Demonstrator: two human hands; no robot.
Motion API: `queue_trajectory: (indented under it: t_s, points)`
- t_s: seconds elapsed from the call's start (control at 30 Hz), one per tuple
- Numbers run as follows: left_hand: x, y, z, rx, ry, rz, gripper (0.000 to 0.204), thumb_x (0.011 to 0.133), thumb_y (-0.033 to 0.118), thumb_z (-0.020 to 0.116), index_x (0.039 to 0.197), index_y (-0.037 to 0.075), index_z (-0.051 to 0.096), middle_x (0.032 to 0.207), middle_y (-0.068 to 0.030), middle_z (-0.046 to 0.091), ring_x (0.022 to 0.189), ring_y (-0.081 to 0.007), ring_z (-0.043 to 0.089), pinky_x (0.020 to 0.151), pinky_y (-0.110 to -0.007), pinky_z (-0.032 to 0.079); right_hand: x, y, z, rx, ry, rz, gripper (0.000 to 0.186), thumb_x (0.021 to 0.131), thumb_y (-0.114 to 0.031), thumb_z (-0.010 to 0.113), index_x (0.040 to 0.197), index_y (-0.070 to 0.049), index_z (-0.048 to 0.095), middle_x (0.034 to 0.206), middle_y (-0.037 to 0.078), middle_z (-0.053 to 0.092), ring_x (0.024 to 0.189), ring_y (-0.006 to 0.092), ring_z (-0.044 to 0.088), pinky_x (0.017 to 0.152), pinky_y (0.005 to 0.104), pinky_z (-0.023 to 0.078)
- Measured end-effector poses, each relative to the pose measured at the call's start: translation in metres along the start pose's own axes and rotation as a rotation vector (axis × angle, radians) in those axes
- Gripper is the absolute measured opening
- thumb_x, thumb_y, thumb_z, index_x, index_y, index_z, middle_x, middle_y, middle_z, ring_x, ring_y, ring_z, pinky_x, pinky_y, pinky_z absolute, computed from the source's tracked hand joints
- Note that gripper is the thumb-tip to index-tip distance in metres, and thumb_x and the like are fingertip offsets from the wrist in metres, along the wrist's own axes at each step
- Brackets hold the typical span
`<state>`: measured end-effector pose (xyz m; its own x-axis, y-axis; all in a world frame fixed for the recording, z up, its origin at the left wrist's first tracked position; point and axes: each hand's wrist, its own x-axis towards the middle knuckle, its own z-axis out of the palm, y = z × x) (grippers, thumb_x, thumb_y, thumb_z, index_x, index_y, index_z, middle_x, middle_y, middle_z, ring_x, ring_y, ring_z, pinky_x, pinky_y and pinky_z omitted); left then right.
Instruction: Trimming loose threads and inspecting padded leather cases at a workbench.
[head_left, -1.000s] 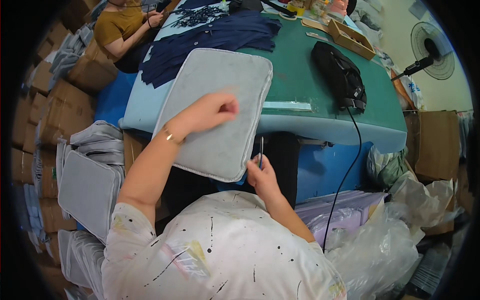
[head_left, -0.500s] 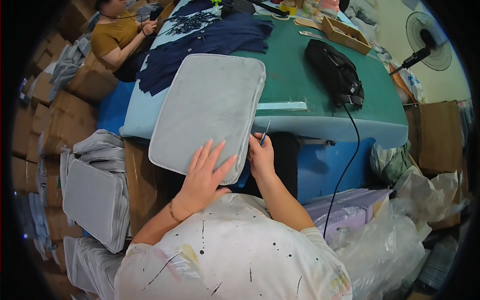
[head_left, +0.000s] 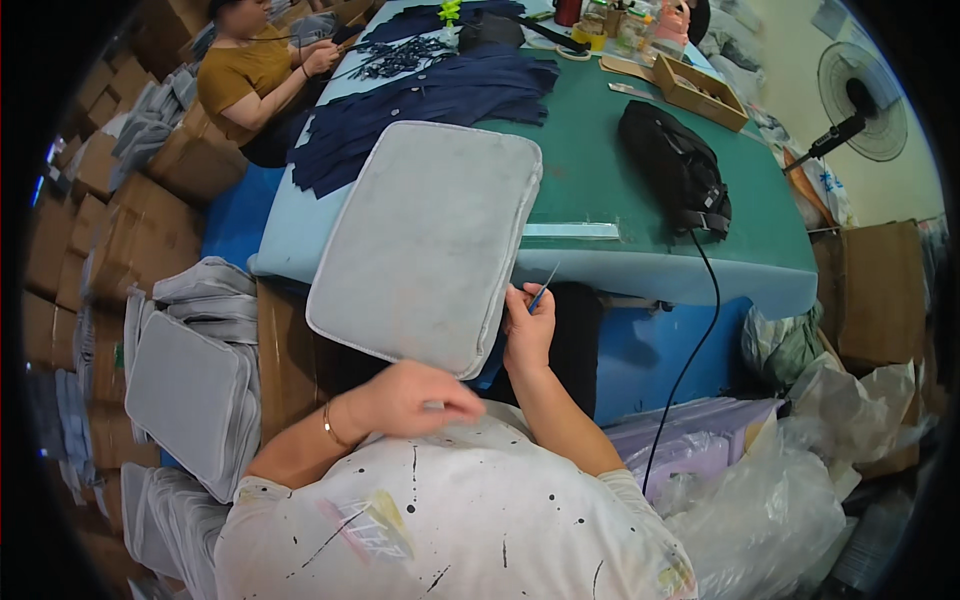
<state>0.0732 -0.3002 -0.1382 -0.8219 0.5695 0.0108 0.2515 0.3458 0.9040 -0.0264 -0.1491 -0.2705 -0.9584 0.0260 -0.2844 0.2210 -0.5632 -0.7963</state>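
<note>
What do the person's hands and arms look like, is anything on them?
The left hand and right hand wear no gloves. A thin, gold-coloured bracelet circles the left wrist; none shows on the right. Short sleeves belong to a white shirt with black marks.

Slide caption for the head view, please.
Right hand holding a slim tool beside a grey pad, left hand near the pad's lower edge.

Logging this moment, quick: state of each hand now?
Left hand: blurred, fingers curled; grip cannot be told.
Right hand: closed around a slim, blue-handled metal tool, by the grey, rectangular fabric pad.
</note>
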Motion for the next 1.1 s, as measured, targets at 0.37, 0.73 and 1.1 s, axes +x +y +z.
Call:
queue_trajectory:
  t_s: [0.37, 0.73, 1.1]
  points:
    - [0.000, -0.028, 0.013, 0.791, 0.562, 0.289, 0.077, 0.068, 0.017, 0.076, 0.137, 0.009, 0.043, 0.142, -0.0211, 0.038, 0.128, -0.0445, 0.039, 0.105, -0.053, 0.032, -0.029, -0.074, 0.044, 0.248, -0.219, -0.161, 0.019, 0.089, -0.005, 0.060, 0.095, -0.015, 0.046, 0.069, -0.004, 0.050, 0.047, 0.0041, 0.038, 0.041, 0.0193, 0.028]
    - [0.028, 0.015, -0.023, -1.051, 1.277, 0.341, 0.075, 0.083, 0.005, 0.060, 0.145, 0.012, 0.019, 0.141, -0.0110, 0.032, 0.127, -0.0252, 0.037, 0.107, -0.040, 0.030, -0.038, -0.094, 0.029, -0.185, -0.243, -0.243, 0.021, 0.087, -0.002, 0.061, 0.102, -0.007, 0.047, 0.096, 0.002, 0.057, 0.059, 0.0025, 0.043, 0.047, 0.0173, 0.032]
    - [-0.038, -0.100, -0.003, -1.097, 1.033, -0.332, 0.048, 0.092, 0.029, 0.057, 0.128, 0.004, 0.039, 0.117, -0.0098, 0.052, 0.108, -0.0184, 0.053, 0.089, -0.033, 0.046, -0.052, -0.040, -0.094, 0.005, -0.130, 0.005, 0.020, 0.093, -0.016, 0.053, 0.110, -0.011, 0.044, 0.085, 0.000, 0.054, 0.055, 0.0042, 0.043, 0.046, 0.0177, 0.033]
